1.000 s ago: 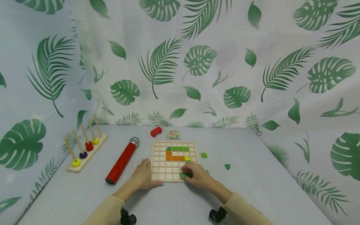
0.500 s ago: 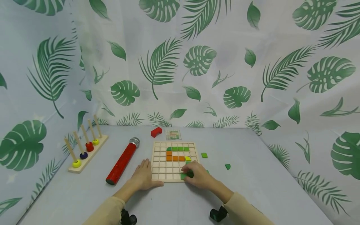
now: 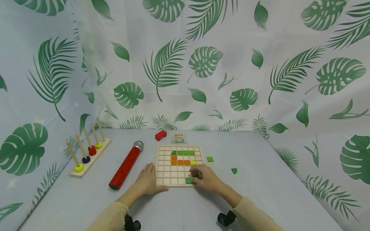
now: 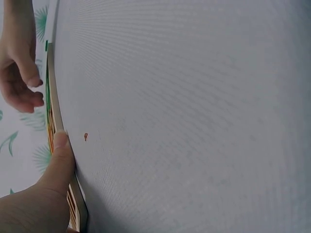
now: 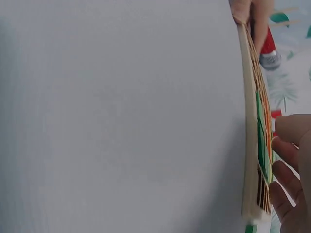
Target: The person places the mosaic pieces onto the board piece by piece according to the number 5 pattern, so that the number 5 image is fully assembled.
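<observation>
A wooden grid board (image 3: 166,177) lies flat on the table, holding green, orange and yellow tiles. My left hand (image 3: 146,180) rests along its left side with fingers straight, its thumb (image 4: 59,160) touching the near edge in the left wrist view. Over the near right corner hovers my right hand (image 3: 210,180), fingers loosely bent. A gap shows between its thumb and fingers in the left wrist view, with nothing held. Beside its fingertips, a green tile (image 3: 189,180) sits in the nearest row. That hand hides part of the board's right side.
Right of the board lie a loose green square (image 3: 210,159) and a green rounded piece (image 3: 234,171). Behind it are a pattern card (image 3: 178,138) and a red block (image 3: 160,135). A red microphone (image 3: 125,166) and a peg stand (image 3: 90,162) with rings are at left.
My right hand has shifted slightly right, off the green tile in the nearest row, which now shows more fully. My left hand has stayed in place.
</observation>
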`<state>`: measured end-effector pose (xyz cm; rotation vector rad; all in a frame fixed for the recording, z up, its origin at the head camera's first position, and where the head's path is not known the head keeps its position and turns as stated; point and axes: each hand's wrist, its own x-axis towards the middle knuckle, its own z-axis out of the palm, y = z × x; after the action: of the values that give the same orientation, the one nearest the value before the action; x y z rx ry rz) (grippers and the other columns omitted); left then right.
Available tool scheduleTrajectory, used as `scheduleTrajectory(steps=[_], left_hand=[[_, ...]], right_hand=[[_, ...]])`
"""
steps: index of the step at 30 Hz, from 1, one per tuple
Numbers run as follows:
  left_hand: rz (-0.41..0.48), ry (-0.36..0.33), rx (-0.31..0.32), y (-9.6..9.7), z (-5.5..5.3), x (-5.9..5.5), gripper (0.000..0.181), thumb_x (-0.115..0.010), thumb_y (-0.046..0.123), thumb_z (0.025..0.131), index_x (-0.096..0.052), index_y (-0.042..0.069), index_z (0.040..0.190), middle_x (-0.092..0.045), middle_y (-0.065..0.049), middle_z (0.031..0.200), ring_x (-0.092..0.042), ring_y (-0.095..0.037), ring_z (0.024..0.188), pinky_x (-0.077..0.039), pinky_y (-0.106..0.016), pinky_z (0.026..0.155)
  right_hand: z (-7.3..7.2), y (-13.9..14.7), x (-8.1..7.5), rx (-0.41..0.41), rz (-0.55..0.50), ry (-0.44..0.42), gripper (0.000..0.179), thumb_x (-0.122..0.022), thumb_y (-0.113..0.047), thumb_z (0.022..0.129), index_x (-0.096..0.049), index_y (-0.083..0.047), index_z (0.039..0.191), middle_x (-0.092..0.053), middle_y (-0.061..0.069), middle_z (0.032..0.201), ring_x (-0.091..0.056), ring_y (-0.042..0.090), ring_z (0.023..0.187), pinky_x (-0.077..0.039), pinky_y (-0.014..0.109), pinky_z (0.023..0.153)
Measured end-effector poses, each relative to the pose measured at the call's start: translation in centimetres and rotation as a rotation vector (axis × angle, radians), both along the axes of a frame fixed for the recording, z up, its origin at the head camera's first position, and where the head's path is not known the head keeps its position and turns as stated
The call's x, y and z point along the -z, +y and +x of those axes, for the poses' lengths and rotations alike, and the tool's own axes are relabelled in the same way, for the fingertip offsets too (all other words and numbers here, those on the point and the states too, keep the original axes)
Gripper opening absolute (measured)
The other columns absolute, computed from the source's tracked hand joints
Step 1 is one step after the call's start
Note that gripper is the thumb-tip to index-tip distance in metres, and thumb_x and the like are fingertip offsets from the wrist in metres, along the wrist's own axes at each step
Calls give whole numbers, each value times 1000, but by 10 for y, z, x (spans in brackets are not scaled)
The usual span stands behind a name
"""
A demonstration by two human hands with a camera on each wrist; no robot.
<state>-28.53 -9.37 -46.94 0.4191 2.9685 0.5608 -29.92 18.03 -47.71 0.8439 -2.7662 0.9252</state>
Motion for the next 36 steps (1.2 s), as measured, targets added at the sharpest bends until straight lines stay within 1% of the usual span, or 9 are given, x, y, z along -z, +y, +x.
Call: scheduleTrajectory(steps=[4, 6, 10, 15, 18, 21, 27, 30, 36], left_hand=[[-6, -3, -4, -1, -1, 2, 112, -75, 58, 69, -28, -16, 139, -26, -31, 146, -22, -43, 136, -22, -53, 109], [-9, -4, -4, -1, -1, 3, 113, -75, 58, 69, -27, -16, 139, -26, -31, 146, -22, -43, 136, -21, -53, 110], [-4, -7, -1, -2, -1, 4, 113, -75, 58, 69, -27, -16, 139, -25, -31, 146, -22, -43, 136, -21, -53, 110], [0, -10, 2, -2, -1, 4, 113, -75, 59, 69, -27, -16, 139, -26, -31, 145, -22, -43, 136, -21, -53, 110], [0, -9, 6, -2, -1, 3, 113, -75, 59, 69, -27, -16, 138, -26, -32, 145, -22, -44, 136, -21, -53, 110], [2, -2, 9, -2, -1, 3, 113, -75, 59, 69, -27, -17, 138, -26, -32, 145, -22, -44, 136, -21, -54, 109], [-8, -1, 11, -1, -1, 2, 112, -74, 59, 70, -27, -17, 138, -25, -32, 146, -22, -43, 136, -21, -53, 110], [-7, -7, 9, -2, 0, 1, 112, -74, 58, 70, -27, -17, 138, -25, -32, 146, -21, -44, 136, -21, -53, 110], [0, -14, 7, -1, 0, 0, 111, -74, 57, 71, -27, -17, 139, -25, -32, 146, -21, -44, 136, -21, -54, 110]], right_hand=[[-5, 18, -1, 81, -89, -12, 23, -65, -4, 87, -63, -3, 109, -63, 2, 102, -59, 17, 96, -53, 31, 80], [-7, 28, -1, 133, -103, 9, 22, -65, -3, 87, -63, -3, 109, -64, 3, 100, -60, 17, 93, -52, 32, 78], [-12, 48, 2, 215, -97, 5, 21, -66, -5, 87, -64, -4, 107, -64, 1, 97, -59, 14, 90, -52, 31, 77], [-15, 63, 7, 259, -59, -36, 21, -66, -4, 86, -64, -6, 107, -63, -3, 93, -57, 10, 84, -51, 28, 73], [-14, 67, 8, 266, -42, -77, 24, -66, -5, 85, -63, -7, 109, -63, -5, 93, -56, 9, 82, -50, 27, 72], [-12, 69, 7, 253, -39, -113, 27, -68, -7, 84, -63, -8, 111, -63, -5, 95, -56, 10, 84, -50, 27, 72], [-5, 74, 3, 199, -2, -105, 37, -76, -8, 75, -63, -9, 110, -64, -3, 96, -56, 12, 87, -50, 29, 74], [-1, 76, 2, 184, 15, -102, 37, -77, -6, 72, -64, -9, 107, -63, -4, 95, -55, 12, 86, -50, 30, 74], [2, 76, 1, 191, 25, -120, 32, -75, -3, 74, -65, -10, 104, -64, -5, 95, -56, 12, 88, -50, 32, 77]])
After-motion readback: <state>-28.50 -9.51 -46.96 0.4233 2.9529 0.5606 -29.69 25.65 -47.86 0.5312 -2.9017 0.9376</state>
